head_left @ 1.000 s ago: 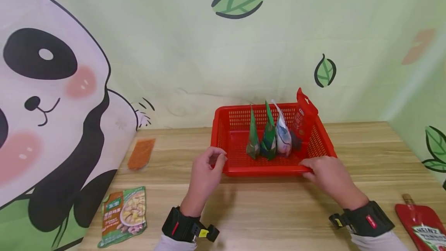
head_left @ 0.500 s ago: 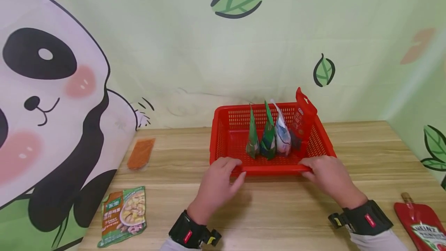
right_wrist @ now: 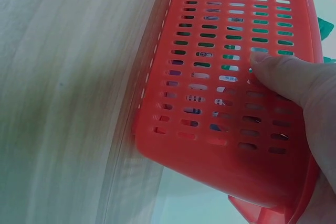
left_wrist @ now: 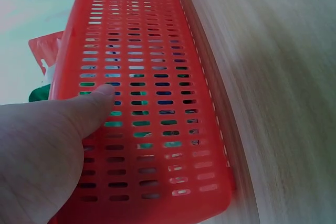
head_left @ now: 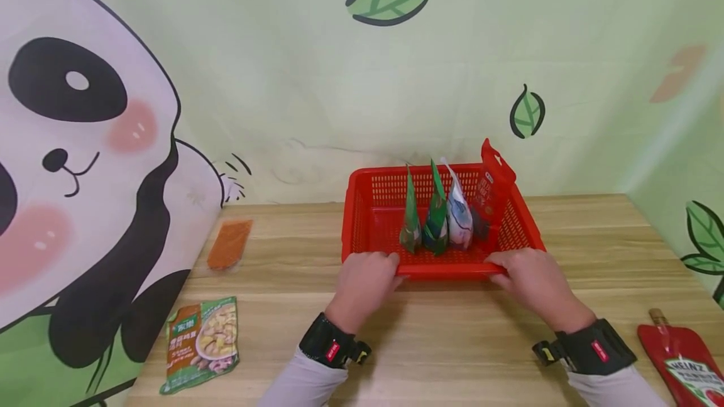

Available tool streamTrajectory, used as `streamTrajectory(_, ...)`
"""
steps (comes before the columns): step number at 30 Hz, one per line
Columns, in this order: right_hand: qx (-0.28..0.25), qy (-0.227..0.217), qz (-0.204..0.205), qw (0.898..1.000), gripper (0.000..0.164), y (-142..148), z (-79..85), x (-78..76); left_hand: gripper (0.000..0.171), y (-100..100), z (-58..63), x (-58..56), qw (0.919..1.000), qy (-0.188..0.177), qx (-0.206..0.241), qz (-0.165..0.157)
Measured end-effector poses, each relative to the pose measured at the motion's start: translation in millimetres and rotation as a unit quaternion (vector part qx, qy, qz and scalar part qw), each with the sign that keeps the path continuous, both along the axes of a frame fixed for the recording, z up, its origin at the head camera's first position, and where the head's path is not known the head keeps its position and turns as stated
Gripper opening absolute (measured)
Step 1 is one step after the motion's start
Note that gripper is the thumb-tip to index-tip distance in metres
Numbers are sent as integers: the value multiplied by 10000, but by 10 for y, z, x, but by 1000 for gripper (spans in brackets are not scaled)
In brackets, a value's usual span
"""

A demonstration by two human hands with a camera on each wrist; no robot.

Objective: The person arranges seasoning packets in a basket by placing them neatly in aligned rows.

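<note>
A red plastic basket with slotted walls stands toward the back of the wooden table. My left hand grips the left part of its front rim, thumb pressed on the outer wall in the left wrist view. Near the front right corner, my right hand holds the same rim, its thumb also against the slotted front wall. Inside, a slim green packet, a darker green packet, a white and blue packet and a tall red packet stand upright in a row. The fingers behind the rim are largely hidden.
A flat orange-red packet lies at the back left of the table. In front of it is a green and brown food packet. A red Heinz pouch lies at the right edge. A panda-print backdrop rises behind.
My left hand has shifted right from the basket's front left corner, opened over the front rim and then taken hold of it. The right hand and the basket stay in place.
</note>
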State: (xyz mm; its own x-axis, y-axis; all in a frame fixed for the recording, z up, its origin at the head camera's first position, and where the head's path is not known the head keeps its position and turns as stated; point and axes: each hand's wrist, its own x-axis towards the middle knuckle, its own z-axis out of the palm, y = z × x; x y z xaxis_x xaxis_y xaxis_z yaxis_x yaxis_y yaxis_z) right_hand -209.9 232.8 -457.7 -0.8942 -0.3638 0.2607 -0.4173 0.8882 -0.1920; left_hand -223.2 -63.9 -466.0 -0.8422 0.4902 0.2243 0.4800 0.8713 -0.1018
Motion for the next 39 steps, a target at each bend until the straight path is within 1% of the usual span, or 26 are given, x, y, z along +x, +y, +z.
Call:
streamTrajectory(5,40,2,-21,10000,29,0,16,-22,27,25,-26,-60,9997,186,-173,73)
streamTrajectory(9,101,55,-69,9999,30,-4,17,-40,26,34,-37,-83,9986,488,-198,93)
streamTrajectory(13,146,50,-89,9998,32,-18,4,-65,28,28,-49,-100,9976,631,-255,126)
streamTrajectory(18,187,1,-136,9997,31,-31,-38,-66,29,13,-74,-97,9978,580,-305,117)
streamTrajectory(23,143,106,-160,9997,31,-23,-63,-23,27,17,-86,-89,9977,565,-365,58)
streamTrajectory(29,-399,348,-146,9985,33,45,-58,44,28,50,-60,-96,9987,373,-358,25)
streamTrajectory(33,-664,616,-93,9958,40,104,-68,98,29,58,-37,-96,9988,366,-313,23)
streamTrajectory(36,-807,757,-91,9938,46,147,-68,172,28,46,-37,-93,9988,338,-354,55)
streamTrajectory(39,-890,785,-200,9927,47,206,-47,278,28,32,-40,-88,9989,233,-397,92)
